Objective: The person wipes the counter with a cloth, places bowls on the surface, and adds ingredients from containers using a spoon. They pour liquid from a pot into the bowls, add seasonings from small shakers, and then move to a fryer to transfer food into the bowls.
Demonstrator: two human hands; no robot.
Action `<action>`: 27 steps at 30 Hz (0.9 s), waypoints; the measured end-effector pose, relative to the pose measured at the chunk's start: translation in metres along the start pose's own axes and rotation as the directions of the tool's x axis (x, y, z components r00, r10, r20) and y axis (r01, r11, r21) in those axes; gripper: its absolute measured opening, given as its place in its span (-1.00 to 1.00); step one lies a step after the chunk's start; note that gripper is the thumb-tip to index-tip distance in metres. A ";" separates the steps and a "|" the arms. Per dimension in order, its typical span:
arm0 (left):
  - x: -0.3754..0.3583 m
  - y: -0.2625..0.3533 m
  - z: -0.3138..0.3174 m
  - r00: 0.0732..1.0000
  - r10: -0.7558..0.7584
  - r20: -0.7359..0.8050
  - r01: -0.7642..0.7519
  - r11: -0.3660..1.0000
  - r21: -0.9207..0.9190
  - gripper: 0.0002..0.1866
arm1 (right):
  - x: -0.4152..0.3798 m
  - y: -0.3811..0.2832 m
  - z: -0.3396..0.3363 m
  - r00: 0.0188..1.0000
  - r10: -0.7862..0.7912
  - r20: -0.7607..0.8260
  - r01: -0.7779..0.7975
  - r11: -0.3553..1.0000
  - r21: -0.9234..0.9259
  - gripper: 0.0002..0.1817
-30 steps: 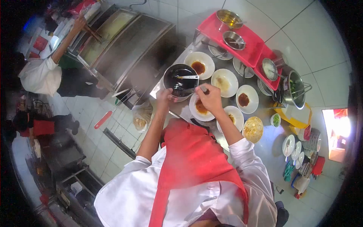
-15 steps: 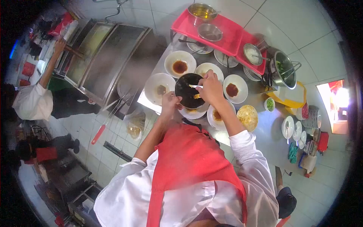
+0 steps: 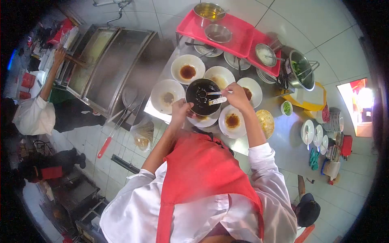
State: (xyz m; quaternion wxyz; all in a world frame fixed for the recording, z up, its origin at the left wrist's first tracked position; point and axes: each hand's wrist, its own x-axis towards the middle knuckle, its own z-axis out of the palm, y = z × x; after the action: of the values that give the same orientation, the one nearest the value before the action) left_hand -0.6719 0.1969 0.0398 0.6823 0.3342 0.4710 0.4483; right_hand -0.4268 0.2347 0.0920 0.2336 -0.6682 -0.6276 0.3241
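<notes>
Over the white bowls hangs a dark round bowl (image 3: 196, 101) with dark liquid in it. My left hand (image 3: 181, 111) grips its left rim. At its right side my right hand (image 3: 236, 97) is closed on utensil handles; a spoon (image 3: 213, 93) reaches into the liquid and a white handle (image 3: 217, 101) lies just below it. Around them stand white bowls holding brown sauce: one at upper left (image 3: 187, 72), one at left (image 3: 167, 96), one at lower right (image 3: 232, 121), and one partly hidden behind my right hand (image 3: 250, 91).
Behind the bowls is a red tray (image 3: 239, 39) with metal pots. A large pot of greens (image 3: 300, 71) stands at the right, near a small green bowl (image 3: 286, 108). At the left are steaming vats (image 3: 117, 69) and a co-worker (image 3: 34, 115). Stacked plates (image 3: 334, 121) stand far right.
My right hand has moved right and slightly down, away from above the dark bowl to its right side. The spoon in the liquid now shows more clearly. The view has shifted slightly.
</notes>
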 end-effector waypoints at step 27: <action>0.004 0.013 -0.044 0.963 0.026 -0.269 -0.055 0.993 -0.103 -0.78 | -0.003 0.040 0.015 0.627 -0.648 -0.432 0.402 0.745 -0.532 -0.87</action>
State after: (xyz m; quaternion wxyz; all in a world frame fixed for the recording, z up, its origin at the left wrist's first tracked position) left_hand -0.7164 0.2065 0.0352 0.6205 0.2423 0.5265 0.5283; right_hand -0.4096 0.2257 0.0535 0.3669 -0.5481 -0.7426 -0.1162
